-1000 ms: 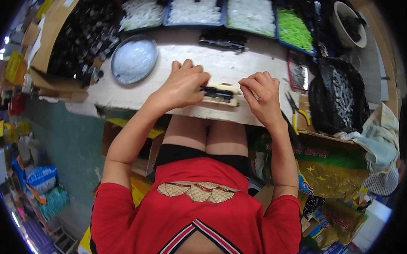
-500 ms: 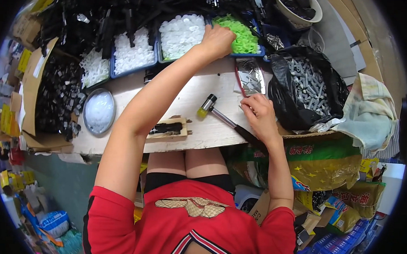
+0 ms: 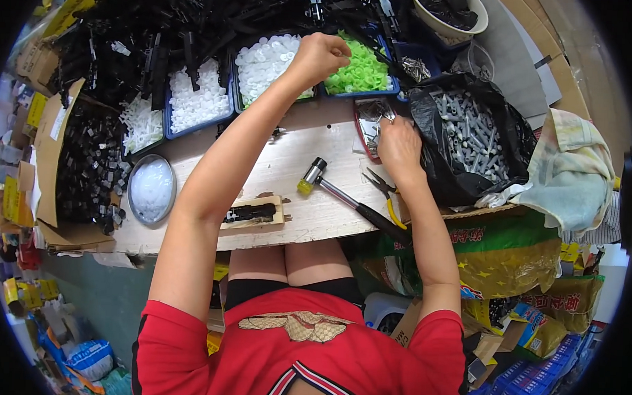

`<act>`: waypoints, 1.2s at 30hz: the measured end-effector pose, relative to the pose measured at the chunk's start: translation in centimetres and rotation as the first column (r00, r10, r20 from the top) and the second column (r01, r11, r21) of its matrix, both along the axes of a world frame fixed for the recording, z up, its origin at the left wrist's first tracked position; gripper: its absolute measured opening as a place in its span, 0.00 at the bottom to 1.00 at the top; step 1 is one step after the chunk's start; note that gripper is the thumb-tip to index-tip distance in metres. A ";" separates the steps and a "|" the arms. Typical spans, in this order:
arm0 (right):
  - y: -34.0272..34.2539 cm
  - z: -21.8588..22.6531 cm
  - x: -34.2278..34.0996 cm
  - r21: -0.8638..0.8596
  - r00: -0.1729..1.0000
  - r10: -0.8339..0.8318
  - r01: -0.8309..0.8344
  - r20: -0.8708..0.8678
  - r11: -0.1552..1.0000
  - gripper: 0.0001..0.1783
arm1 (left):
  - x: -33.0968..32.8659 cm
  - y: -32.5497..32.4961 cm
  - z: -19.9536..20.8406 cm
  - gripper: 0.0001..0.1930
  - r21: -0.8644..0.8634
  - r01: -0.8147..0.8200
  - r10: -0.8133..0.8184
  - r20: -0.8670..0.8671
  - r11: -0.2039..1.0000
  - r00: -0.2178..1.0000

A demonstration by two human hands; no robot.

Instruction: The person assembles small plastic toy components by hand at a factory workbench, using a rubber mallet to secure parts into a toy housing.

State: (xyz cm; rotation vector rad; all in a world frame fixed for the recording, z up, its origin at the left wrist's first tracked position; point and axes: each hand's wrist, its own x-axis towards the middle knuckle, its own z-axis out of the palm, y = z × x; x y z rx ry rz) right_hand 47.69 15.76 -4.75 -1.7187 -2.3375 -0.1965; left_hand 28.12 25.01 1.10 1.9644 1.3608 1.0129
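My left hand (image 3: 319, 58) hovers where the tray of white discs (image 3: 268, 60) meets the tray of bright green plastic pieces (image 3: 362, 67). Its fingertips are pinched together; whatever is between them is too small to make out. At the small red-rimmed dish (image 3: 363, 133) of thin metal parts, my right hand (image 3: 399, 146) reaches in with curled fingers, which partly hide the contents. Pliers (image 3: 388, 196) with yellow handles lie beside my right wrist. A mallet (image 3: 337, 191) with a black-and-yellow head rests on the bench, near a wooden fixture (image 3: 277, 213) holding a black part.
Left of the disc tray stand trays of small white parts (image 3: 200, 92) and white pins (image 3: 141, 122). A round dish (image 3: 151, 190) holds a pale substance. A black bag (image 3: 429, 132) of grey cylinders sits at right, a cardboard box (image 3: 60, 147) of black pieces at left. Black assemblies (image 3: 218, 16) heap behind.
My left hand has drawn up and back from the green pieces. My right hand has moved forward from the bench top to the red-rimmed dish, and the pliers now show. The view has shifted slightly.
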 end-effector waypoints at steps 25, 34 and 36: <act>-11.0 6.1 -9.9 -0.032 0.413 0.598 -0.839 -0.687 0.543 0.12 | -9.3 -28.3 -4.4 0.10 -0.497 0.488 0.288 0.850 0.717 0.442; -11.5 6.1 -11.5 -0.065 0.381 0.653 -0.889 -0.655 0.453 0.12 | -10.5 -29.3 -4.3 0.07 -0.493 0.478 0.272 0.846 0.726 0.459; -11.5 5.9 -11.9 -0.108 0.351 0.617 -0.912 -0.704 0.395 0.11 | -10.8 -29.5 -4.5 0.06 -0.497 0.478 0.272 0.843 0.724 0.464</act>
